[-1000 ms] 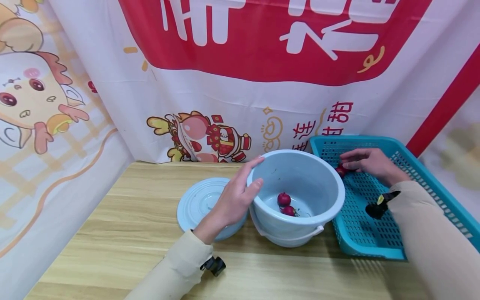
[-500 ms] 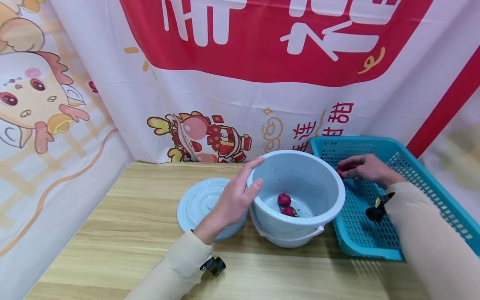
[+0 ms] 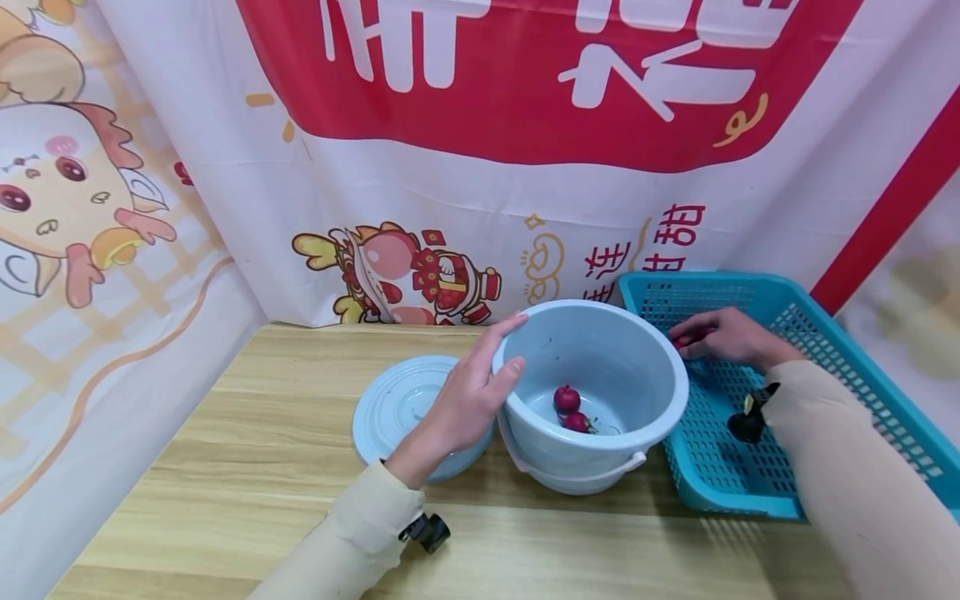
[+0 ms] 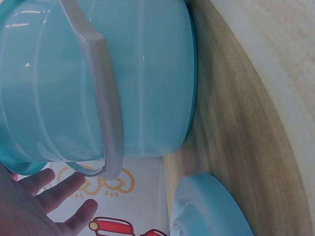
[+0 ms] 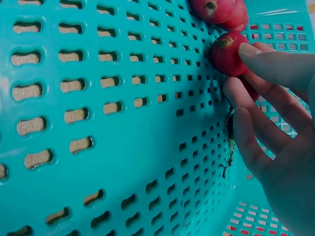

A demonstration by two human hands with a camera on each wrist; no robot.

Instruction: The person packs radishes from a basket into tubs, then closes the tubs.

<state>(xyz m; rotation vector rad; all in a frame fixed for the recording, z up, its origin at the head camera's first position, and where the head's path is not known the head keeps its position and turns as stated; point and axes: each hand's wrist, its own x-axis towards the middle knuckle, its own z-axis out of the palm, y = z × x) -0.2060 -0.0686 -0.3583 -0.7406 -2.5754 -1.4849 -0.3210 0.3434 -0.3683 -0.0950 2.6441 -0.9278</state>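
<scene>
My left hand (image 3: 468, 396) rests against the rim of a light blue bucket (image 3: 570, 462). In the left wrist view, its visible fingers (image 4: 61, 194) extend straight beside the bucket wall. Two red radishes (image 3: 567, 398) lie at the bucket's bottom. At right, my right hand (image 3: 738, 337) reaches inside a teal plastic basket (image 3: 705, 492). The right wrist view shows its thumb and curled fingers around a red radish (image 5: 226, 54). More radishes (image 5: 235, 18) lie close by against the basket; the hand partly hides one.
A light blue lid (image 3: 382, 408) lies on the wooden table (image 3: 225, 458) left of the bucket, partly behind my left arm. The bucket's pale handle (image 3: 592, 477) hangs down its near side. A printed cloth (image 3: 465, 192) hangs behind everything.
My right hand has moved slightly left and down inside the basket, closer to the bucket. The left hand, the bucket and its radishes stay as they were.
</scene>
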